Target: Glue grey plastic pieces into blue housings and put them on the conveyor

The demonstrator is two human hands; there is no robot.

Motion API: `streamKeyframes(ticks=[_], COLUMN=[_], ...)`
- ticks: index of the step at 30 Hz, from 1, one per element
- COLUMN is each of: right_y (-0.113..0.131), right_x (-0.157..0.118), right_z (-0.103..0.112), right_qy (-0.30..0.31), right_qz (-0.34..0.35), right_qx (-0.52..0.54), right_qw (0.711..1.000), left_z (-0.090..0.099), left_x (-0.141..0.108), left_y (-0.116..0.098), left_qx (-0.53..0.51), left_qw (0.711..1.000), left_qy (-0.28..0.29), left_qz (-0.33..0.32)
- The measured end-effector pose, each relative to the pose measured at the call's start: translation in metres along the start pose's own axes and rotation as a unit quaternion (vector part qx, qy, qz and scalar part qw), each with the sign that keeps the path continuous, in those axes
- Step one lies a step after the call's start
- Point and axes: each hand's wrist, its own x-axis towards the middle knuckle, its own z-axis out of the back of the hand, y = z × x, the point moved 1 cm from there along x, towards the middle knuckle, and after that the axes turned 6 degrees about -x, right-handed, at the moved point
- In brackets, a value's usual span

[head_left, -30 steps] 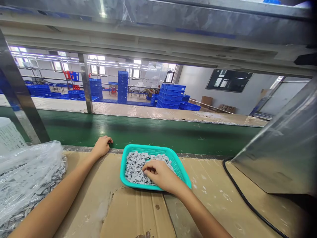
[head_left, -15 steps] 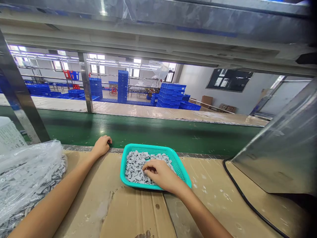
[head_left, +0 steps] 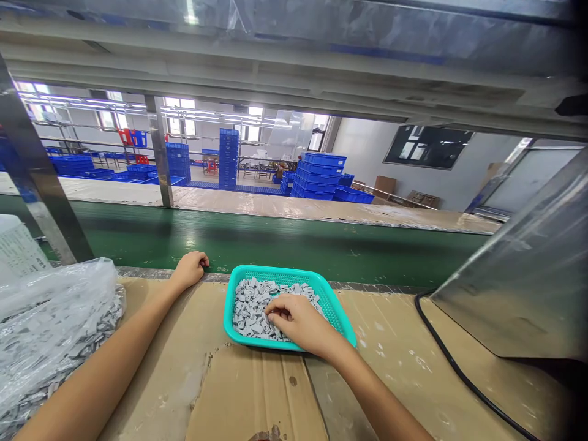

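A green conveyor belt (head_left: 321, 245) runs across the workstation beyond a bench covered in cardboard (head_left: 257, 392), with a clear plastic bag (head_left: 59, 306) of small grey pieces at the left. On the cardboard, its far rim by the belt's near edge, sits a teal basket (head_left: 257, 343), long axis running side to side, roughly along the belt, the right end angled slightly toward the worker. The right hand (head_left: 296, 315) reaches into it over the near rim, fingers curled and thumb close to the forefinger in a narrow pinch; whether anything is held there cannot be told. The left hand (head_left: 190, 268), loosely curled, lies at the belt's edge, well apart from the bag (its palm is hidden, so its contents cannot be told either). Good handling here would likely mean a light, shallow touch with the fingertips, the wrist kept clear of the rim, and the free hand steadying the basket if it slides. Smallest of all, the grey parts (head_left: 250, 306) lie heaped inside, their long axes pointing every way.
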Motion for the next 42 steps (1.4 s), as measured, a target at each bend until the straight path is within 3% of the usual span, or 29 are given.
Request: streamKeyframes(ticks=[20, 29, 42], right_y=[-0.0036, -0.0023, -0.0005], right_x=[-0.0005, 0.0004, -0.0006], right_z=[-0.0028, -0.0014, 0.0002], right_qy=[-0.012, 0.011, 0.018], right_qz=[0.011, 0.025, 0.013], right_qx=[-0.006, 0.013, 0.012], right_qw=[1.0, 1.0, 1.0], left_z=[0.0046, 0.005, 0.0016], left_x=[-0.0025, -0.0022, -0.0006], left_y=[-0.003, -0.0013, -0.0027], left_qx=[-0.033, -0.021, 0.006], left_qw=[0.999, 0.999, 1.0], left_qy=[0.004, -0.008, 0.001], left_qz=[0.019, 0.034, 0.002])
